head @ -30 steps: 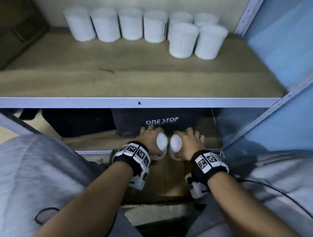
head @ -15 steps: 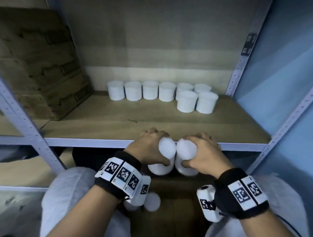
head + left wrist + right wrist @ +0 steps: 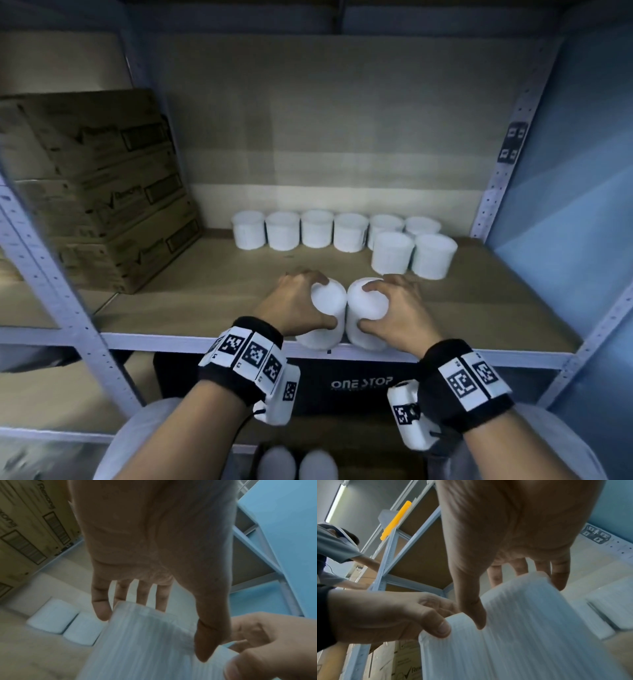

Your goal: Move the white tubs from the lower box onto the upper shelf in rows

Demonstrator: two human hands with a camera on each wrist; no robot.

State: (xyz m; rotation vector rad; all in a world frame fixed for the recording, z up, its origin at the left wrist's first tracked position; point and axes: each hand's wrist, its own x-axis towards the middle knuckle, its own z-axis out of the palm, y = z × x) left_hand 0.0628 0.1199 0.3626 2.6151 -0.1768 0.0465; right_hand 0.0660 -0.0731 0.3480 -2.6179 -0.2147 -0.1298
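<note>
1. Head view: metal shelving against a blue wall, brown board upper shelf (image 3: pixel 212 291). Left hand (image 3: pixel 294 308) and right hand (image 3: pixel 400 311) each hold one white tub, left tub (image 3: pixel 325 318), right tub (image 3: pixel 366 315), fingers curled over the lids, thumbs on the near side. Both tubs sit touching each other at the shelf's front lip; cannot tell whether they rest on it.
2. Beyond the fingertips: back row of tubs (image 3: pixel 317 228) along the wall, two more (image 3: pixel 411 255) starting a second row at its right end.
3. Judgement: carry both level, set them just left of that pair, sides touching, then release. Don't knock the standing ones.
4. Below the wrists: dark box (image 3: pixel 363 387), reads "ONE STOP". More tubs (image 3: pixel 298 462) at the bottom edge.
5. Left of the left hand: cardboard cartons (image 3: pixel 102 192), print too blurred to read.
6. Left wrist view: fingers (image 3: pixel 101 607) spread behind the ribbed tub (image 3: pixel 145 635), thumb in front.
7. Right wrist view: same grip (image 3: pixel 471 608) on its ribbed tub (image 3: pixel 522 622); carton below shows "Re…", cut off.
</note>
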